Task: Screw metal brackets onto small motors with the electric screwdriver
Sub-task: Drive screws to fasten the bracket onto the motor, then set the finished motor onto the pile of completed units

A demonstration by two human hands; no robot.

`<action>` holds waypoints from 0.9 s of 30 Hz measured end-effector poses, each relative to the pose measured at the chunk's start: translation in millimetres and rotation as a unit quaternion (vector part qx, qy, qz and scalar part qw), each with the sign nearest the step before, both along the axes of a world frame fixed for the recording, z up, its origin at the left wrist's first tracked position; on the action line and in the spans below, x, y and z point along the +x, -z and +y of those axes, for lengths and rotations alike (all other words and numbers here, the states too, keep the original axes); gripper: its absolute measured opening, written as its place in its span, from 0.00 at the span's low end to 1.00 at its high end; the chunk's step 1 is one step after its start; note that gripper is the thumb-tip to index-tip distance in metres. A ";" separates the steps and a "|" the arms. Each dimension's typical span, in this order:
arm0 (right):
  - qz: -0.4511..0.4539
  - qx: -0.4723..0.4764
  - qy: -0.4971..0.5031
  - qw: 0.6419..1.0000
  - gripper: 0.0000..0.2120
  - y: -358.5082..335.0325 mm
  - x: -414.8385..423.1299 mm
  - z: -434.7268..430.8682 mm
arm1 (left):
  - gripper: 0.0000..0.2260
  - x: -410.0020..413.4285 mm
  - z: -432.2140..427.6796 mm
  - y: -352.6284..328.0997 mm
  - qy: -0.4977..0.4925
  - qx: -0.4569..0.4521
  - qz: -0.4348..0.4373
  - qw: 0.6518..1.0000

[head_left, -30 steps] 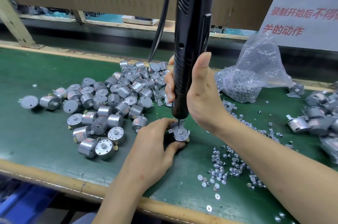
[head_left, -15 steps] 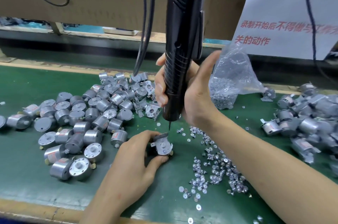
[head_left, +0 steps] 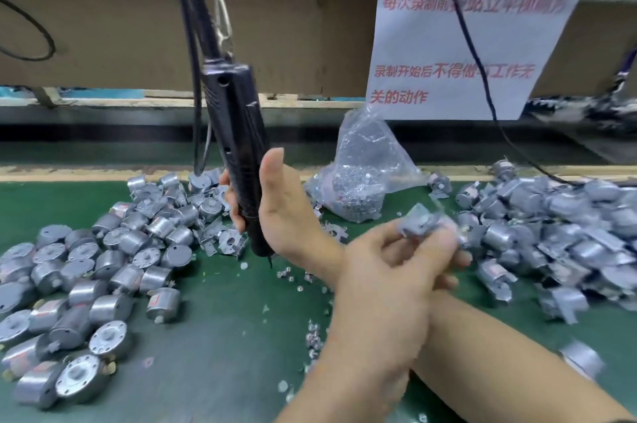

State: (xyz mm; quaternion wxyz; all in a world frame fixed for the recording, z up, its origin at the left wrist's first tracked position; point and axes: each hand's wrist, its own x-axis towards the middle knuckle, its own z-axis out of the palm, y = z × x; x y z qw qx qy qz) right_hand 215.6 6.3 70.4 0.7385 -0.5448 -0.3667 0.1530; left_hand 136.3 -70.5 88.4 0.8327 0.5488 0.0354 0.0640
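My right hand (head_left: 275,212) grips the black electric screwdriver (head_left: 238,143), which hangs tilted from its cable with its bit above the green mat. My left hand (head_left: 389,281) has crossed over my right forearm and pinches a small motor with a bracket (head_left: 422,220), blurred by motion, above the right-hand heap. Bare silver motors (head_left: 103,267) lie in a pile on the left. Motors with brackets (head_left: 551,233) are heaped on the right. Loose brackets (head_left: 227,243) lie just left of the screwdriver tip.
A clear plastic bag of small metal parts (head_left: 358,177) stands behind my hands. Loose screws (head_left: 310,336) are scattered on the green mat (head_left: 220,336). A white notice with red writing (head_left: 458,50) hangs at the back, and black cables hang beside it.
My left hand lifted the motor off the mat and swung it right, across my right forearm toward the right-hand heap. The screwdriver rose and tilted away. The camera view shifted up and right.
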 end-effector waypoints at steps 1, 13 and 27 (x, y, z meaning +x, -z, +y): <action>-0.003 -0.004 -0.006 1.000 0.43 0.2 -1.3 -0.2 | 0.02 14.7 -10.1 -7.5 0.014 0.001 0.002 1.000; -0.009 0.007 0.004 1.000 0.45 -4.2 0.5 -1.7 | 0.05 -16.1 13.5 15.5 -0.116 0.260 -0.171 0.943; -0.022 -0.003 -0.002 1.000 0.38 4.2 5.2 0.5 | 0.20 -84.0 162.7 78.3 -0.327 0.666 0.275 0.612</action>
